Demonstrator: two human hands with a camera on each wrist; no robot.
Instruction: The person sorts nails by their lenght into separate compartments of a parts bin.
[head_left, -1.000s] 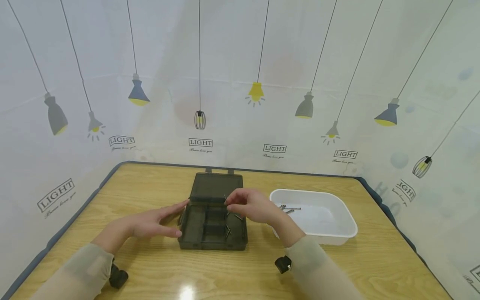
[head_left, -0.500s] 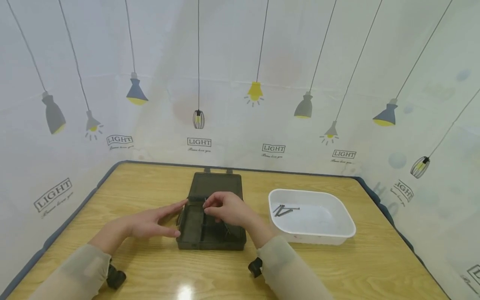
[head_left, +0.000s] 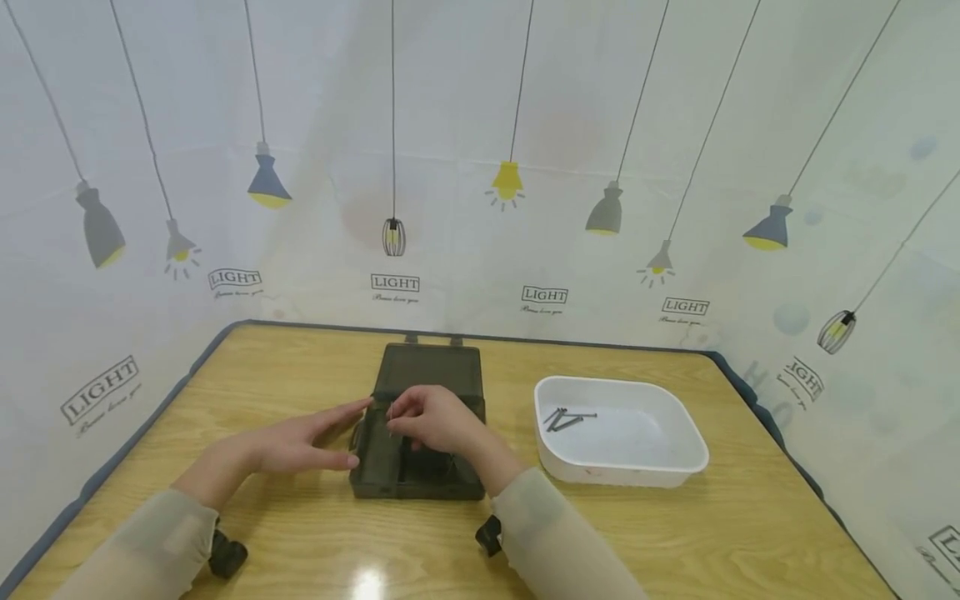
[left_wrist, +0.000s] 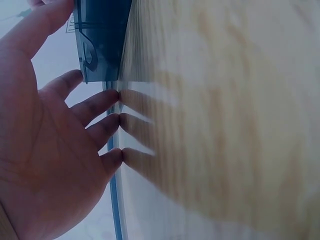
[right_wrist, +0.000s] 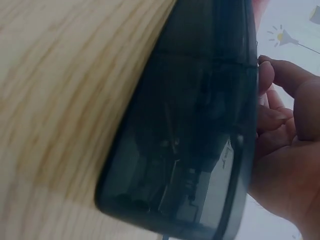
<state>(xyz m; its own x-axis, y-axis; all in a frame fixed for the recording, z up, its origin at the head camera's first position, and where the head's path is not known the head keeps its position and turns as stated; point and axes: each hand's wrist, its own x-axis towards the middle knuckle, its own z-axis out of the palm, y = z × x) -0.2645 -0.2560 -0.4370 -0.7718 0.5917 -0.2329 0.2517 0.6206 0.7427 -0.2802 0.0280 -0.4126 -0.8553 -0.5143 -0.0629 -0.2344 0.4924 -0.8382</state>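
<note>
A dark see-through compartment box (head_left: pixel 375 482) lies on the table with its lid (head_left: pixel 431 367) folded back. My left hand (head_left: pixel 292 446) spreads its fingers at the box's left side, thumb near the front corner and forefinger near the hinge; its other fingertips (left_wrist: pixel 102 127) touch the table in the left wrist view. Over the left compartment, my right hand (head_left: pixel 446 421) pinches a thin metal screw (head_left: pixel 391 411) between thumb and forefinger. The right wrist view shows the box (right_wrist: pixel 185 130) from its right side, with thin shapes faintly visible through the wall. The right hand hides most of the other compartments.
To the right of the box stands a white plastic tray (head_left: pixel 622 477). Several long metal screws (head_left: pixel 567 420) lie at its left end. A printed cloth (head_left: pixel 465 250) hangs behind the wooden table (head_left: pixel 450 550).
My right hand has moved left across the box, from the right compartments to the left one, still pinching the screw. The left hand has stayed at the box's side.
</note>
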